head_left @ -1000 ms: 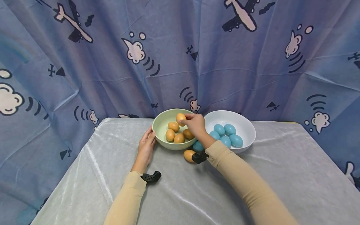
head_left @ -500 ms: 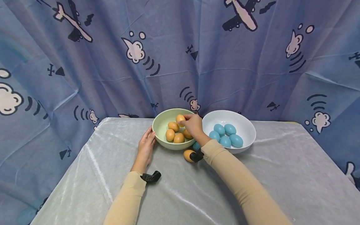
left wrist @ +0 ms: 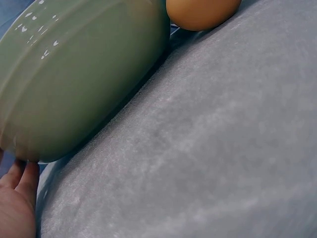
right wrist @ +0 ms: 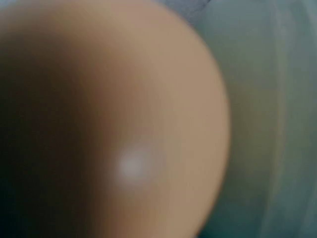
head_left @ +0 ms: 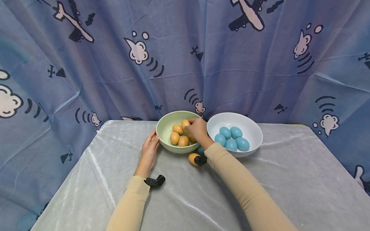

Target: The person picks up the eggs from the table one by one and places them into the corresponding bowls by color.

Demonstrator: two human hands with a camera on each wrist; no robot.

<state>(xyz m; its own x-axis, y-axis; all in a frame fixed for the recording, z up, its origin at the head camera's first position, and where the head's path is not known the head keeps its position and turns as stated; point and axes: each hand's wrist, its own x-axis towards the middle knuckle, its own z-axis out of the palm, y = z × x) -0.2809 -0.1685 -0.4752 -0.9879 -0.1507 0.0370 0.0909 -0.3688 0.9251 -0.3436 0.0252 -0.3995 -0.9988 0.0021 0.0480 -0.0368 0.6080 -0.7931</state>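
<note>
My right hand [head_left: 198, 129] pinches an orange egg [head_left: 185, 124] between thumb and fingers, low inside the pale green bowl [head_left: 165, 126]. Several more orange eggs [head_left: 174, 138] lie in that bowl, one partly covered by the hand. At the bowl's left side, my left hand [head_left: 150, 149] touches the outer wall with extended fingers; the left wrist view shows the fingertips [left wrist: 30, 171] against it. An orange egg [head_left: 193, 159] sits on the cloth before the bowl, partly behind the right wrist's camera, and fills much of the right wrist view.
A white bowl [head_left: 256, 136] with several blue eggs [head_left: 242, 143] stands right of the green one. Another blue egg [head_left: 200, 150] shows on the cloth beside the right wrist, mostly hidden. A grey cloth [head_left: 179, 202] covers the table; a patterned blue curtain [head_left: 173, 64] hangs behind.
My right hand has moved slightly left and down, lowering the pinched orange egg toward the others in the green bowl. The left hand has stayed at the bowl's side.
</note>
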